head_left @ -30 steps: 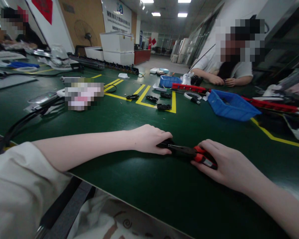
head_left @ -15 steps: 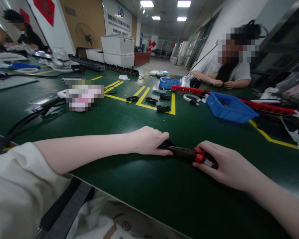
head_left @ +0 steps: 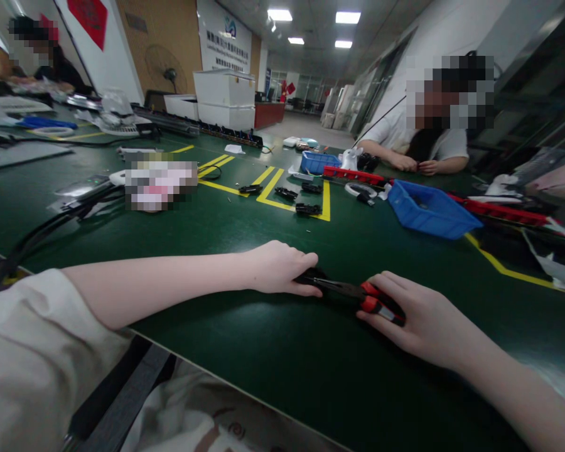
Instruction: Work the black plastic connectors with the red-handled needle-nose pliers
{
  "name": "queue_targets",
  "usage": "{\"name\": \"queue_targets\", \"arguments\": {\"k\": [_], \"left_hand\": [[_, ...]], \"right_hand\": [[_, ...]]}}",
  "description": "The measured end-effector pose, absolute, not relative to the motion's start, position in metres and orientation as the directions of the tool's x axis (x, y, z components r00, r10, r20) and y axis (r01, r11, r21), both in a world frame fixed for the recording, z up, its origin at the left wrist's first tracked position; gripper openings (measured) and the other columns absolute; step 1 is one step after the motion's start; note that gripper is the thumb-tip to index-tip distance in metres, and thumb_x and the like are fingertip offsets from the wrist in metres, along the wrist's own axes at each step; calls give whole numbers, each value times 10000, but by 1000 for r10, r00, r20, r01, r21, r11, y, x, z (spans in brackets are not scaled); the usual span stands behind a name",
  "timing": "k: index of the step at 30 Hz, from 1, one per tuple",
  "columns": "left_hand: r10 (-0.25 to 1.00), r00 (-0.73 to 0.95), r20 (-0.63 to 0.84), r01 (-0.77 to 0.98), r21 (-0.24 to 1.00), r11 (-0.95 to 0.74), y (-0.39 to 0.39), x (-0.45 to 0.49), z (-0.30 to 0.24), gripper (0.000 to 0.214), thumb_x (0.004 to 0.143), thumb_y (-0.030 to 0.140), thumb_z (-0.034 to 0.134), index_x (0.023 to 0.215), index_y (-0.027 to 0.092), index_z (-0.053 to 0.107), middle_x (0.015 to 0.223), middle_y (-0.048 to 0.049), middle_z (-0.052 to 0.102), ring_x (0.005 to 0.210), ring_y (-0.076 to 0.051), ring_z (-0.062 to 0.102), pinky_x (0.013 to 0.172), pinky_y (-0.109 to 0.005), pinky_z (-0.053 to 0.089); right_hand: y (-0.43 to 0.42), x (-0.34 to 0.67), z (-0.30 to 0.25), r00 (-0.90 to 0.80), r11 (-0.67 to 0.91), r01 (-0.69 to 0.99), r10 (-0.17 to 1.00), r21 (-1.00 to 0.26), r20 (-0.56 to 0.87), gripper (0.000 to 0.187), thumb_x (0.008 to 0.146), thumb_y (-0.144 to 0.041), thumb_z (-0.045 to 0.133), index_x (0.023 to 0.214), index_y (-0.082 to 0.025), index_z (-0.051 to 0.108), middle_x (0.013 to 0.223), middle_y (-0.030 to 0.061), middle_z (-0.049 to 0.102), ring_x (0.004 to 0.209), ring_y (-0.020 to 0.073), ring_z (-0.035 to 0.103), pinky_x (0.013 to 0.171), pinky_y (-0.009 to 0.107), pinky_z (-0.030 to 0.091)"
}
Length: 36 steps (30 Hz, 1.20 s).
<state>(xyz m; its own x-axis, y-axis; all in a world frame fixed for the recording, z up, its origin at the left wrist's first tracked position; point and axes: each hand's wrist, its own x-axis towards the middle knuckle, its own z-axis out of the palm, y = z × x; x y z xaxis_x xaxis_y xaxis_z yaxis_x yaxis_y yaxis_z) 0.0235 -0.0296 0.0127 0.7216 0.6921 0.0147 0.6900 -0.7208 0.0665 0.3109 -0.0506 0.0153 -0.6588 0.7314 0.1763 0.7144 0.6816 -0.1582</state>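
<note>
Over the green table (head_left: pixel 263 351), my left hand (head_left: pixel 285 270) is closed on a small black part (head_left: pixel 309 275), mostly covered by the fingers. My right hand (head_left: pixel 407 317) grips red-handled pliers (head_left: pixel 370 298) by their handles. The long, narrow jaws point left and reach the black part at my left fingertips. Whether the tips pinch it or only touch it, I cannot tell. Beyond my hands, several similar-looking black parts (head_left: pixel 307 209) lie around the yellow tape marks.
A blue bin (head_left: pixel 428 210) stands at the right, near red strips (head_left: pixel 499 208). Farther back is a smaller blue basket (head_left: pixel 319 163). Black cables (head_left: pixel 47 223) and a blurred pinkish item (head_left: pixel 160 182) lie at the left. A person (head_left: pixel 424 144) sits across the table.
The pliers and my right hand have shifted very slightly left. My left hand keeps its hold on the black part. The view has tilted a little.
</note>
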Motion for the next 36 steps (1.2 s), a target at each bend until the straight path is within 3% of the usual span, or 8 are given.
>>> {"name": "queue_targets", "arguments": {"k": [22,30,36], "left_hand": [[653,754,72,649,72,-758,-29,21,9,453,1047,645,469,1033,202,566,882,-44,750,722,-217,735,527,-281,362],[669,735,113,642,203,-740,-28,17,7,390,1037,574,471,983,205,585,867,-38,745,731,-210,714,562,-282,391],[680,727,92,657,192,-729,-28,18,9,345,994,539,521,984,202,592,856,-49,747,713,-224,710,563,-297,414]], "right_hand": [[-50,314,14,-657,686,700,728,-198,196,298,924,-533,628,995,-245,656,889,56,705,697,190,671,585,320,531],[-55,307,13,-650,688,707,724,-164,233,312,926,-539,622,995,-236,657,896,69,706,707,195,663,583,319,515],[-54,305,10,-654,689,705,723,-168,224,320,926,-549,621,1000,-240,658,901,71,710,712,197,668,588,319,517]]}}
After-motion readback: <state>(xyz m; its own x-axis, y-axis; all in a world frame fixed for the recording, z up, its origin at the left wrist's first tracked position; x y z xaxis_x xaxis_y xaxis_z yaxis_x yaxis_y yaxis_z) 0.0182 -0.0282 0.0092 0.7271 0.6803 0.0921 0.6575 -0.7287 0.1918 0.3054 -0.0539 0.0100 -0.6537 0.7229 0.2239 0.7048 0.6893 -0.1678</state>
